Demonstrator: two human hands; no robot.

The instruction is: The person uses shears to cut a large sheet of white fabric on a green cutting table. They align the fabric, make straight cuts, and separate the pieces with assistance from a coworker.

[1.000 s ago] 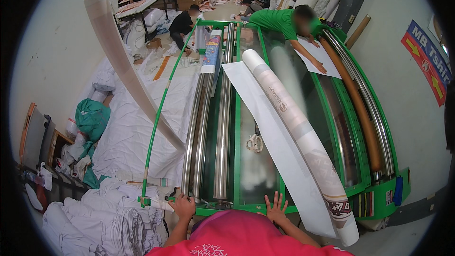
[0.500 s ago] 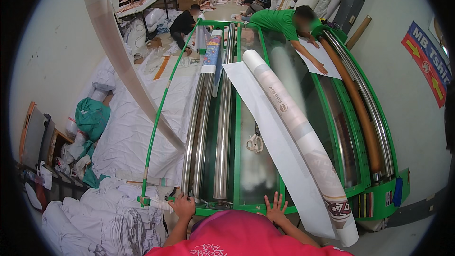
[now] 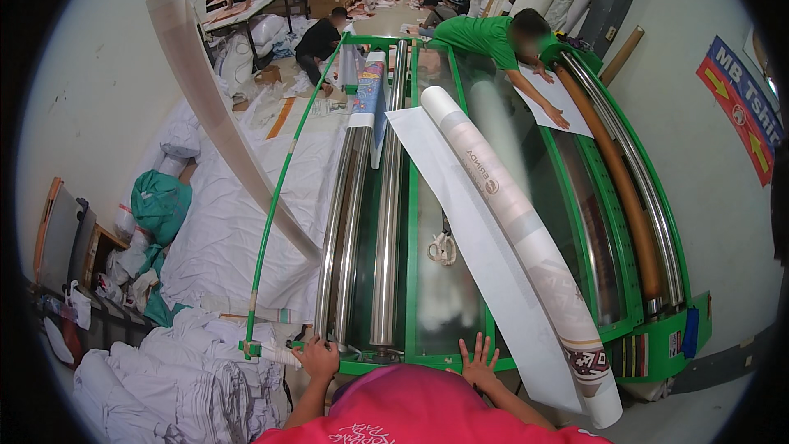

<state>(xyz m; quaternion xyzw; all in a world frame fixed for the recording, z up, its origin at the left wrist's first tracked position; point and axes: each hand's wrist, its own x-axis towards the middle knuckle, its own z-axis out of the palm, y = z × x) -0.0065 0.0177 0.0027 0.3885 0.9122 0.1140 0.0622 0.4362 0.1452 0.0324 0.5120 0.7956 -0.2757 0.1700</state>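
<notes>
My left hand (image 3: 318, 357) rests on the near left corner of a large green-framed machine (image 3: 436, 359), by the ends of its shiny metal rollers (image 3: 384, 279). Its fingers are apart, and I see nothing in them. Farther right, my right hand (image 3: 478, 361) lies with fingers spread on the machine's near green edge. Beside it, a long roll of printed paper (image 3: 518, 222) lies slantwise across the machine top, with a loose white sheet (image 3: 468, 230) hanging out along its left side. White-handled scissors (image 3: 442, 248) lie on the glassy top between the rollers and the sheet.
At the far right side, a co-worker in green (image 3: 485, 37) presses a hand on a white sheet (image 3: 551, 107). A brown roller (image 3: 612, 173) runs along that side. Left of the machine stand a green rod (image 3: 279, 189), a long hanging sheet (image 3: 222, 115) and piled white cloth (image 3: 181, 378).
</notes>
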